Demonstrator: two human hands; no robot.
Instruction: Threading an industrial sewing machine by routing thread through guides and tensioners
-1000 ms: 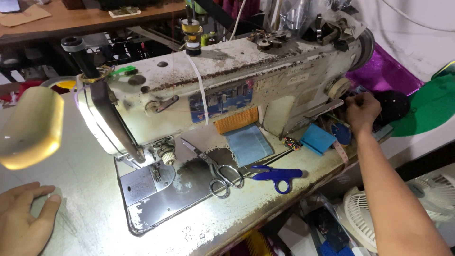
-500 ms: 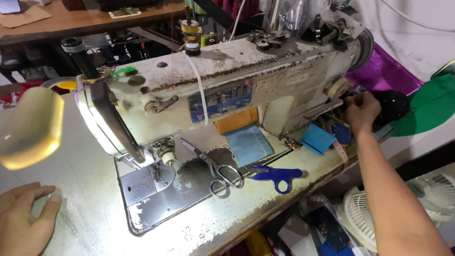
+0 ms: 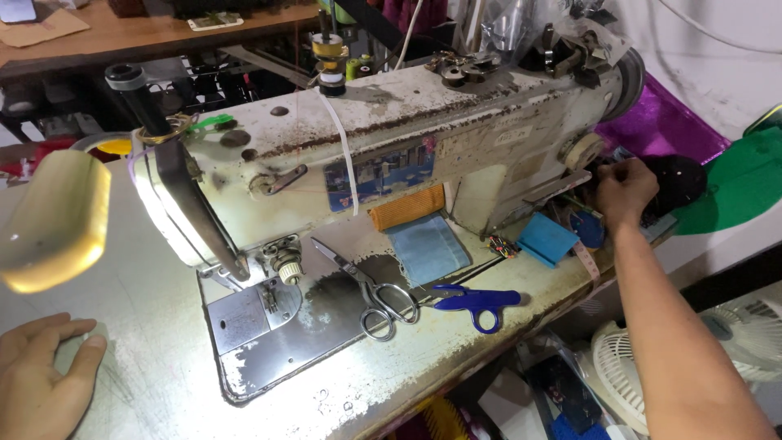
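Note:
My left hand (image 3: 41, 379) lies flat on the worn table (image 3: 147, 326) at the lower left, fingers together, holding nothing. My right hand (image 3: 623, 191) reaches past the right end of an old, stained industrial sewing machine (image 3: 391, 138), its fingers bent among small things beside a black object (image 3: 680, 179). What those fingers grip is hidden. Steel scissors (image 3: 375, 289) and blue-handled snips (image 3: 476, 301) lie on the machine bed in front of the arm. The needle area (image 3: 281, 261) stands over a steel plate (image 3: 244, 326).
A lit lamp head (image 3: 57, 220) hangs at the left. A blue cloth patch (image 3: 428, 248), an orange strip (image 3: 407, 208) and a blue block (image 3: 546, 239) lie by the machine. Purple (image 3: 664, 126) and green fabric (image 3: 733, 187) sit at the right. A white fan (image 3: 631, 379) stands below the table edge.

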